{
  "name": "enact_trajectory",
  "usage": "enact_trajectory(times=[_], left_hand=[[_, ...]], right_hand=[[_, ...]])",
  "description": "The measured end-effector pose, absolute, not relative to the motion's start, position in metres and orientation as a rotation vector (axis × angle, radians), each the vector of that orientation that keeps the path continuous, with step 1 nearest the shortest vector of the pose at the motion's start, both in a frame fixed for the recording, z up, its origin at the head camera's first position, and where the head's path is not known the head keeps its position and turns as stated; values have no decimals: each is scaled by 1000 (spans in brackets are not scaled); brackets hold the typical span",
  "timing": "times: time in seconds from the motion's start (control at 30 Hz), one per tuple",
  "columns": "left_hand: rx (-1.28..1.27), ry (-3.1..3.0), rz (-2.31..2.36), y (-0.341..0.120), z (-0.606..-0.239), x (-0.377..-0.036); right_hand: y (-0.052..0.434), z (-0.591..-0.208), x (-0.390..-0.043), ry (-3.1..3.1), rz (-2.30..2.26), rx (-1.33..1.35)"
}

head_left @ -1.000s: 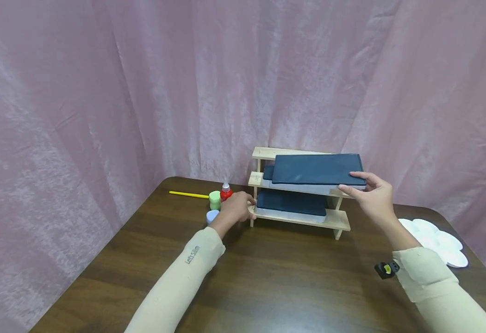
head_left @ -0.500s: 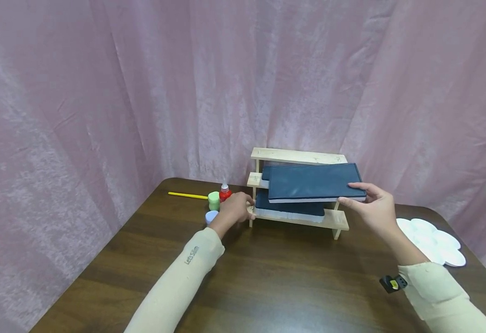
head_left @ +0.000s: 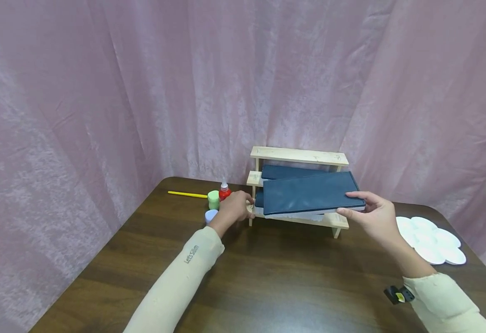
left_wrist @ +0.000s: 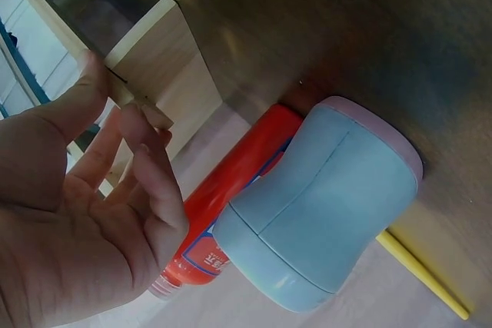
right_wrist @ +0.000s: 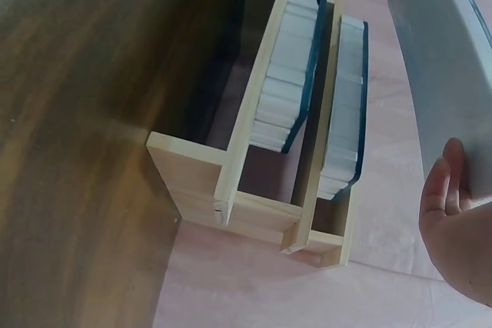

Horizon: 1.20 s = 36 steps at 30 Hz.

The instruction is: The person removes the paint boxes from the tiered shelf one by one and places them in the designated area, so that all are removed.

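My right hand [head_left: 353,203] grips the right end of a flat dark blue slab [head_left: 309,196] with a pale underside, held level in front of the wooden three-tier rack [head_left: 297,156]. In the right wrist view the slab [right_wrist: 442,74] lies above my palm [right_wrist: 457,228], clear of the rack [right_wrist: 254,182]. A second blue slab [head_left: 284,172] lies on the middle shelf and a third [head_left: 258,200] on the bottom shelf, mostly hidden. My left hand [head_left: 245,207] pinches the rack's left post [left_wrist: 146,59] between thumb and fingers.
A green jar [head_left: 213,200], a red bottle [head_left: 225,191] and a pale blue jar [head_left: 211,215] stand left of the rack, with a yellow stick [head_left: 186,194] behind them. A white palette [head_left: 430,233] lies at the table's right edge. A pink curtain hangs behind the table.
My right hand has brought the blue slab down and toward me, from the level of the top shelf to in front of the lower shelves. My left hand stayed on the rack.
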<state>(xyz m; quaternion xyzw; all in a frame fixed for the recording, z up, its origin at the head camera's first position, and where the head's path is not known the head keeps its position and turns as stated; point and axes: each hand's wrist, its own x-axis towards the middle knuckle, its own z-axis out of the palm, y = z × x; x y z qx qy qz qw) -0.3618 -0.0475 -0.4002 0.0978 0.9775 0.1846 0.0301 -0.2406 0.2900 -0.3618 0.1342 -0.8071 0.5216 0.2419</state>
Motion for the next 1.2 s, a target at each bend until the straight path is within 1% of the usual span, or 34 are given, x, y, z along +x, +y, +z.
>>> enact_trajectory(times=[0.23,0.53,0.77,0.9,1.2], left_hand=[[304,3009,582,-46,-398,-360],[280,3008,566,-45,-396,-360],[281,3009,572,-45,-396,-361],[281,3010,579,-45,-395,-361],[283,3022,561,-45,-397,-361]], right_hand=[[291,-366,-232,-2227,1480,410],[291,-372,-220,-2335,1396,416],[287,-376,-216,-2377,1503,427],[284,-378,-213,-2417,1490,420],[278,-384,-211,-2402,1653,528]])
